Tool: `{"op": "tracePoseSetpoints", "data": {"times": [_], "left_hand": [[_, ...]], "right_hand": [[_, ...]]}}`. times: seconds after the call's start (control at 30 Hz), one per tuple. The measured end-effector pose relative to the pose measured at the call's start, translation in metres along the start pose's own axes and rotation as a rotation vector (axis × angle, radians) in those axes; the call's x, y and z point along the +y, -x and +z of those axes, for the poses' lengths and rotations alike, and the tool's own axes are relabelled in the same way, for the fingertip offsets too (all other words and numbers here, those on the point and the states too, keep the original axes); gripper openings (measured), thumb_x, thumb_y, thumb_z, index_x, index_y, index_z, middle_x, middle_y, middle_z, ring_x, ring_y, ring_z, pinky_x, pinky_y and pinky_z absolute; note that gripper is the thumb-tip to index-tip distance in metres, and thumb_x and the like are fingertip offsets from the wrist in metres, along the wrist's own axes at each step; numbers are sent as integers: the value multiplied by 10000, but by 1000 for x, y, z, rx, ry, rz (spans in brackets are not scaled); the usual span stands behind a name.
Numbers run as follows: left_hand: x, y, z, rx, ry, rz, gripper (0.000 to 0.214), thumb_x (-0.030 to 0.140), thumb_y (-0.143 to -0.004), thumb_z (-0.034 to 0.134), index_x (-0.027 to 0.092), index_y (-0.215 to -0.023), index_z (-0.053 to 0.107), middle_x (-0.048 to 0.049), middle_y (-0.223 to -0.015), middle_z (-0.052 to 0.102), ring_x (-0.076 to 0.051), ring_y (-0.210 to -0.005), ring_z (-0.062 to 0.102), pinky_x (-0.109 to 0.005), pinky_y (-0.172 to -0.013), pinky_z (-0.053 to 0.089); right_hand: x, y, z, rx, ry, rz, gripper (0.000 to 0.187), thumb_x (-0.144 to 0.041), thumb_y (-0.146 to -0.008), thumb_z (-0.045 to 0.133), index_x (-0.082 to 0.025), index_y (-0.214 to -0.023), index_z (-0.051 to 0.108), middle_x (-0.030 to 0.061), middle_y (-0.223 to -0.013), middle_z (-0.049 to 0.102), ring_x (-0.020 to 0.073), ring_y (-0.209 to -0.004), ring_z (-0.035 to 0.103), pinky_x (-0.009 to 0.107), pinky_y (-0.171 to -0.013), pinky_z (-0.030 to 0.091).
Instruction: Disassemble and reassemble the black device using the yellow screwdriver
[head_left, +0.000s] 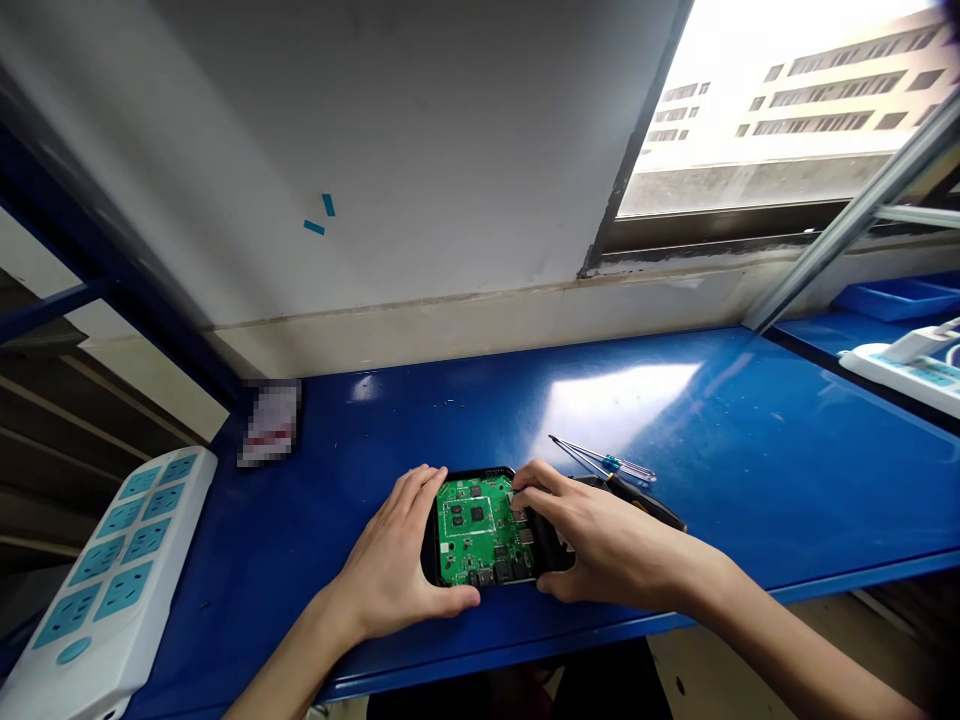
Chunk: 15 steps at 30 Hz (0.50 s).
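A green circuit board [469, 530] sits in a shallow black plastic case [430, 560] near the table's front edge. My left hand [397, 560] is closed round the left end of the case, fingers along the far side and thumb on the near side. With bent fingers over the board's right edge and its thumb at the near edge, my right hand [592, 535] grips the board. Under the right palm lies a black part [553, 550], mostly hidden. Just beyond that hand are a screwdriver with a clear blue handle [630, 468] and one with a black and yellow handle [649, 503].
On the blue table [375, 430], a white power strip [127, 550] stands at the left. A blurred packet [270, 425] lies by the back left corner. Another power strip [907, 370] and a blue tray [900, 297] are at the far right.
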<state>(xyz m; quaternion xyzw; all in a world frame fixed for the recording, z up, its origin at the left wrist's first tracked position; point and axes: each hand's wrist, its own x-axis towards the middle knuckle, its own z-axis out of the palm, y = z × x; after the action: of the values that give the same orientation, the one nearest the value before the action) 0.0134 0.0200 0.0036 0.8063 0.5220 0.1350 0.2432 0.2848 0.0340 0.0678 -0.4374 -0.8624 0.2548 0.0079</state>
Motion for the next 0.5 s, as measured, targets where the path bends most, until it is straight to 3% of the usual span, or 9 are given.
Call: {"op": "tracePoseSetpoints", "data": {"times": [0.13,0.5], "left_hand": [[0,-1,0,-11,-13,-4,1154,609,-673,833,218,-1595,260,-154,-1638,321,-403,-1513,277,-585,-1184,367],[-2,-1,1,-5,-7,-1,1173,647,-659,834,230,-1600,273,-149,-1641,322,-432,-1504,284,-612,-1167,382]], "right_hand": [[1,-2,1,10,21,-12,422,-265,-684,799,-184,-1045,596,42,-1236,530,164,-770,593,334,-620,478],[1,-1,3,24,-26,-17,477,-204,-677,769,-188,-1093,536,62,-1221,515,164,-781,581,322,-639,486]]}}
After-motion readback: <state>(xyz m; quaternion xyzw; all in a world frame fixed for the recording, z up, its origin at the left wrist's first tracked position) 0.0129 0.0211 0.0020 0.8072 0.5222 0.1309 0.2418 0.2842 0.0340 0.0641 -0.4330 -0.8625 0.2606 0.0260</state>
